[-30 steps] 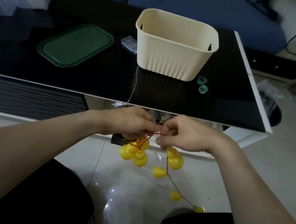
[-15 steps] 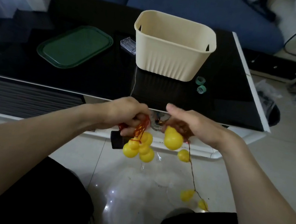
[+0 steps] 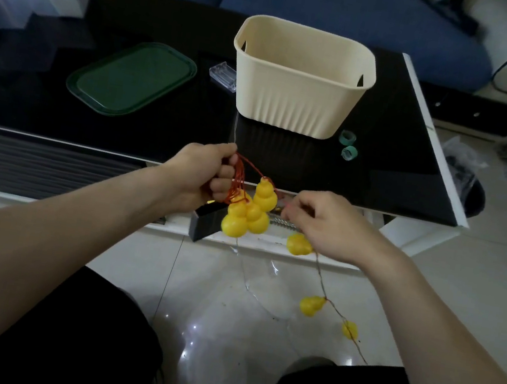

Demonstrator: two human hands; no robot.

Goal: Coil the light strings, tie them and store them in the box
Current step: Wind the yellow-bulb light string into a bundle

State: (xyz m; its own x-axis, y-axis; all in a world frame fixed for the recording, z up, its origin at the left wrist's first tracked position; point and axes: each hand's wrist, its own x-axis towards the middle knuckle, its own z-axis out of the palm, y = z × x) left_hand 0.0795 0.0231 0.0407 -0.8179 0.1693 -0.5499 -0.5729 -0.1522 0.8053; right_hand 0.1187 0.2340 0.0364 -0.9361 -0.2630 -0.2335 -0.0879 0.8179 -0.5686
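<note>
Since half a second ago, our left hand (image 3: 205, 174) has gathered another loop; it grips the light string (image 3: 247, 212) coils below the table's front edge. Our right hand (image 3: 323, 222) pinches the trailing wire. Coiling continues. The box (image 3: 295, 99) interior is hidden.

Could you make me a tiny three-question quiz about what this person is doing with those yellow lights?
1. True or false: the cream box already holds the light string.
2. Which hand keeps the coiled red wire loops in its grip? A) left hand B) right hand
3. Fill in: the green lid lies on the black ____.

Key: 1 false, the string hangs between the hands, its tail trailing toward the floor; 2 A; 3 table.
</note>
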